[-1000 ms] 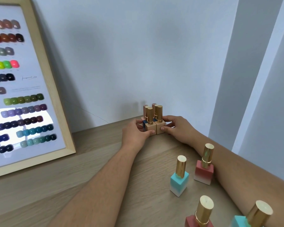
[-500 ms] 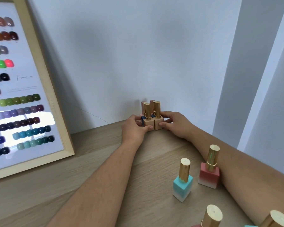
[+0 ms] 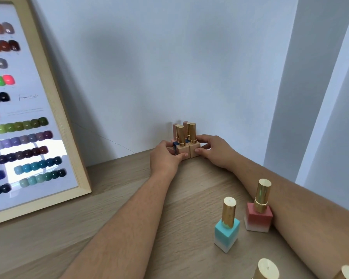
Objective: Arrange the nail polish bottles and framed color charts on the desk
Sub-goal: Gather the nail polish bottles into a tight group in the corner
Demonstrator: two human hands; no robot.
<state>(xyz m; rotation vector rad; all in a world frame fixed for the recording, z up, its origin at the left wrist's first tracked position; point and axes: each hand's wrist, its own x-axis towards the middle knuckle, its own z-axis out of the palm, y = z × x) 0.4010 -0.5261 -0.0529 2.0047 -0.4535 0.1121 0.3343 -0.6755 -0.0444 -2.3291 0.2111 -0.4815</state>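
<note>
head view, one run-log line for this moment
left hand + right hand: clasp cluster of beige gold-capped nail polish bottles | place: wooden desk by wall | teal bottle, coral bottle: upright, untouched

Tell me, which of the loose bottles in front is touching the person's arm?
The coral-pink bottle: its side rests against the right forearm. The turquoise bottle beside it stands clear of both arms.

I log: bottle cluster (image 3: 186, 146), beige bodies, gold caps, upright by wall; teal bottle (image 3: 227, 230), coral bottle (image 3: 259, 213) upright nearer; framed color chart (image 3: 48, 101) leaning left
</note>
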